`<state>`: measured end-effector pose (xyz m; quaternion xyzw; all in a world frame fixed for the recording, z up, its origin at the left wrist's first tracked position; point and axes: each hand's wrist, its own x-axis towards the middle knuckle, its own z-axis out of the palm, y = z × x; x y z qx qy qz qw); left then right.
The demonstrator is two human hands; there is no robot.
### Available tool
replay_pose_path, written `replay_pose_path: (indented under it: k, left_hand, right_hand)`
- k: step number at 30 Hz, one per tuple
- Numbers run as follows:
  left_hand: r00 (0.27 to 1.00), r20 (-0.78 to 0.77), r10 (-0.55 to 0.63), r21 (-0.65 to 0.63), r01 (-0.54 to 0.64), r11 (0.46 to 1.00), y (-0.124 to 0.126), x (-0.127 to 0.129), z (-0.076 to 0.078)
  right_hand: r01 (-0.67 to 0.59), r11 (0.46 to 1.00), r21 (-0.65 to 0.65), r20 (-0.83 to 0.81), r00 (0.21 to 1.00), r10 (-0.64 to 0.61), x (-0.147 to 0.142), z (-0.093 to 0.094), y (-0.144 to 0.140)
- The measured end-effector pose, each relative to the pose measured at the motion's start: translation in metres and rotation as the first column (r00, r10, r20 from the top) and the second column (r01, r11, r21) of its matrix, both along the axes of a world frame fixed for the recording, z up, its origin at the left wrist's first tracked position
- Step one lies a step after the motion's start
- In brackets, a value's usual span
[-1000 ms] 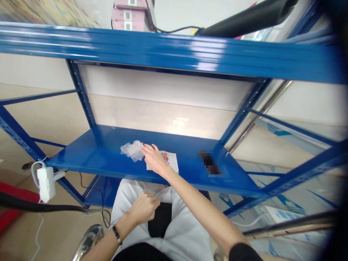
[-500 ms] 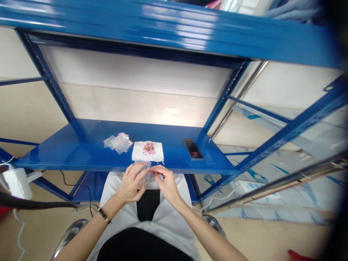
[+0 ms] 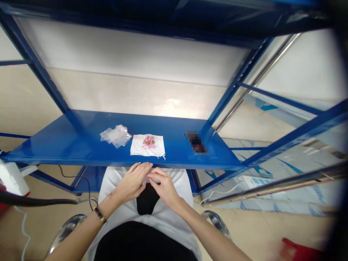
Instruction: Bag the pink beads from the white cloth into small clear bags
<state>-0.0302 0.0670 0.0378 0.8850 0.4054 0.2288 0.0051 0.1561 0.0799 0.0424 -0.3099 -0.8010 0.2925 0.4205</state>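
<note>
Just off the shelf's front edge, above the lap, my left hand (image 3: 133,182) and my right hand (image 3: 163,185) meet at a small clear plastic bag (image 3: 147,177). The fingers of both are closed on it and cover most of it. A bracelet circles my left wrist. Beyond them on the blue shelf (image 3: 174,139) lies a white cloth or pouch (image 3: 137,146), with a little heap of pink and brownish bits (image 3: 149,142) on top. A loose pile of clear plastic bags (image 3: 116,136) is to its left.
A dark, blurred-out flat object (image 3: 196,143) lies at the shelf's right. Blue uprights (image 3: 239,78) and an upper shelf (image 3: 136,21) frame the space. At lower left are a white device (image 3: 13,177) and cables; a metal rail (image 3: 272,185) runs along the right.
My hands have come closer together, and my left fingers have folded over the small bag, so less of it shows. The view has shifted, with the upper shelf now seen from beneath.
</note>
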Motion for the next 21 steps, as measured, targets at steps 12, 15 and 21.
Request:
replay_pose_path:
  k: [12, 15, 21]
  left_hand:
    - [0.952, 0.302, 0.051, -0.211, 0.014, 0.977, -0.008, 0.003, 0.005]
    - [0.936, 0.349, 0.052, -0.343, 0.076, 0.936, -0.007, 0.005, 0.000]
    - [0.946, 0.324, 0.014, -0.399, 0.123, 0.909, -0.006, 0.001, -0.006]
  right_hand:
    - [-0.044, 0.959, 0.281, 0.217, 0.976, -0.019, 0.001, 0.004, -0.010]
    - [-0.105, 0.941, 0.321, 0.261, 0.965, 0.019, 0.000, 0.004, -0.012]
    - [-0.181, 0.929, 0.323, 0.346, 0.936, 0.062, 0.000, -0.003, -0.014]
